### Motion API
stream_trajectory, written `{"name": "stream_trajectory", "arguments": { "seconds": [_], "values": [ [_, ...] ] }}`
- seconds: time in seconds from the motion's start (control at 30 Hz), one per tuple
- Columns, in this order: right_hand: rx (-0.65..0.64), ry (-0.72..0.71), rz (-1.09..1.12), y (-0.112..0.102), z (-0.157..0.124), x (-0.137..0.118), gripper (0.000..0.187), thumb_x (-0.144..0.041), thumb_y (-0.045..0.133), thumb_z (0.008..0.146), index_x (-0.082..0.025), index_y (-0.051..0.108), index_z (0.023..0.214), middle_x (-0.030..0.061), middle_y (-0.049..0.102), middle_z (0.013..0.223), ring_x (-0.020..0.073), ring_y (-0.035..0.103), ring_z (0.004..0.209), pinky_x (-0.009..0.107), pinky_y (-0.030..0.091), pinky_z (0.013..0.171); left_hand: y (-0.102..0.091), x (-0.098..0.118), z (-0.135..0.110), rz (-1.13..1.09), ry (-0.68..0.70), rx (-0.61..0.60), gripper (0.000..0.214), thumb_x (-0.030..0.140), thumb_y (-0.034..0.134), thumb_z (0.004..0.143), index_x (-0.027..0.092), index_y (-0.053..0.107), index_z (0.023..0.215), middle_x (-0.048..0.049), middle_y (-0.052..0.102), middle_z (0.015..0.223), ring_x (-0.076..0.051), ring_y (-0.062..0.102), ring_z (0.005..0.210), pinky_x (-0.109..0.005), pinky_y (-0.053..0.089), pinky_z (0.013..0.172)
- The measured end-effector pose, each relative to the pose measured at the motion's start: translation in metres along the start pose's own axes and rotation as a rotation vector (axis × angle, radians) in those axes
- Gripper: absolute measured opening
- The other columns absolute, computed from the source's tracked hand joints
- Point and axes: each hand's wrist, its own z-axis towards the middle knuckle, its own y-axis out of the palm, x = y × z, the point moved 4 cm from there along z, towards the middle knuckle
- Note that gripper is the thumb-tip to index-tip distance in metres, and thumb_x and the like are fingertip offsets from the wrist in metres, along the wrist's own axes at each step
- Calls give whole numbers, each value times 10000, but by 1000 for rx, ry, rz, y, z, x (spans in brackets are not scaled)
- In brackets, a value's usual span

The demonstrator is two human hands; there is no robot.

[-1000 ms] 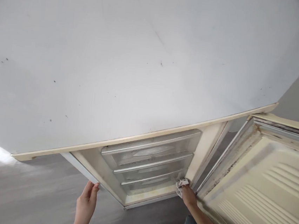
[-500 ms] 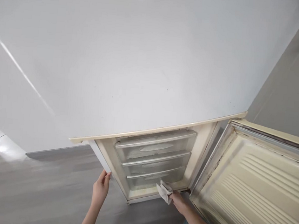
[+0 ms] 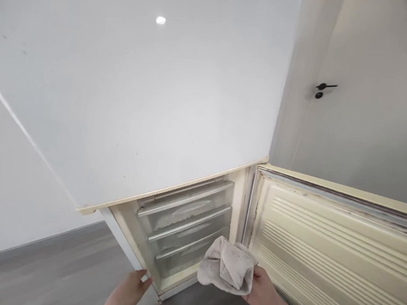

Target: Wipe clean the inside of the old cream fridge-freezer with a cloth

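Observation:
My right hand (image 3: 265, 291) is closed on a folded greyish-white cloth (image 3: 227, 266), held up in front of the lower right of an upright freezer compartment. Part of the lowest drawer is hidden behind the cloth. At the lower left, my left hand (image 3: 127, 293) grips the side edge of the cabinet (image 3: 121, 238) between thumb and fingers. Inside the compartment sit several clear drawers (image 3: 186, 213) with pale front rims. The cream freezer door (image 3: 324, 241) stands swung out to the right, its ribbed inner face showing and dark stains along its seal (image 3: 307, 195).
Above the compartment is a large glossy white surface (image 3: 186, 103) with a cream lower edge. A grey room door with a black handle (image 3: 325, 87) stands behind at the right. Grey wood-look flooring (image 3: 52, 267) lies below left.
The cloth has come up closer to me and shows larger. My left hand has shifted lower along the cabinet edge in view. My head has turned right, bringing the black handle further in.

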Motion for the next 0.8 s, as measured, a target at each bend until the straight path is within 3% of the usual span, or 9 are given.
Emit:
{"name": "stream_trajectory", "arguments": {
  "seconds": [0.03, 0.13, 0.2, 0.3, 0.4, 0.57, 0.63, 0.73, 0.8],
  "values": [
    [-12, -19, -13, 5, -8, -6, 188, -315, 663, 589, -184, 669, 724, 105, 723, 901, 287, 605, 1099, 422, 453, 996, 4, 20, -3, 15, 70, -118, 560, 530, 434, 854, 91, 654, 1125, -173, 749, 795, -358, 701, 819, -421, 484, 759],
    [-23, -69, -45, 16, -30, -17, 272, -345, 655, 593, -180, 692, 805, 110, 717, 967, 289, 590, 1120, 426, 427, 1014, 10, 84, -4, -160, 192, -236, 643, 594, 476, 832, 168, 544, 1308, -151, 649, 1258, -296, 595, 1175, -376, 441, 973],
    [1, -109, -26, 18, -43, -20, 263, -374, 669, 597, -185, 700, 778, 98, 723, 938, 286, 602, 1096, 423, 420, 1017, 22, 126, -3, -333, 272, -349, 643, 606, 476, 834, 209, 512, 1340, -122, 599, 1338, -261, 537, 1254, -350, 420, 1019],
    [65, -186, 39, 15, -62, -20, 215, -401, 697, 609, -202, 702, 692, 67, 732, 841, 268, 628, 1041, 400, 421, 1013, 51, 171, -4, -567, 342, -530, 587, 609, 459, 846, 204, 598, 1247, -122, 649, 1266, -256, 613, 1135, -363, 462, 969],
    [116, -274, 88, 16, -79, -17, 157, -367, 716, 616, -217, 704, 661, 47, 731, 795, 249, 643, 1004, 378, 430, 998, 92, 193, -14, -809, 331, -839, 601, 639, 444, 837, 150, 693, 1083, -144, 727, 1067, -246, 674, 989, -352, 511, 864],
    [169, -387, 78, 18, -103, -6, 210, -403, 672, 658, -206, 710, 722, 78, 731, 877, 269, 628, 1030, 415, 450, 968, 150, 199, -25, -1036, 119, -1205, 824, 770, 304, 791, 86, 707, 1012, -160, 730, 959, -194, 697, 751, -306, 534, 688],
    [206, -415, 72, 15, -111, 0, 274, -413, 658, 659, -202, 720, 823, 92, 725, 948, 282, 613, 1062, 429, 453, 964, 164, 202, -25, -1090, 28, -1227, 764, 733, 361, 807, 84, 708, 1011, -145, 736, 909, -184, 688, 737, -291, 529, 663],
    [312, -507, 112, 4, -122, 6, 362, -397, 650, 674, -214, 703, 982, 87, 713, 1025, 268, 604, 1090, 423, 449, 975, 168, 216, -19, -1234, -18, -1048, 398, 451, 639, 795, 151, 693, 1051, -99, 748, 997, -192, 694, 862, -273, 525, 718],
    [406, -629, 172, -6, -131, 9, 395, -400, 658, 687, -228, 679, 1043, 77, 709, 1046, 258, 608, 1086, 414, 457, 971, 165, 230, -14, -1334, 26, -942, 335, 291, 713, 747, 180, 685, 1062, -80, 742, 1066, -212, 683, 965, -285, 523, 798]
  ]
}}
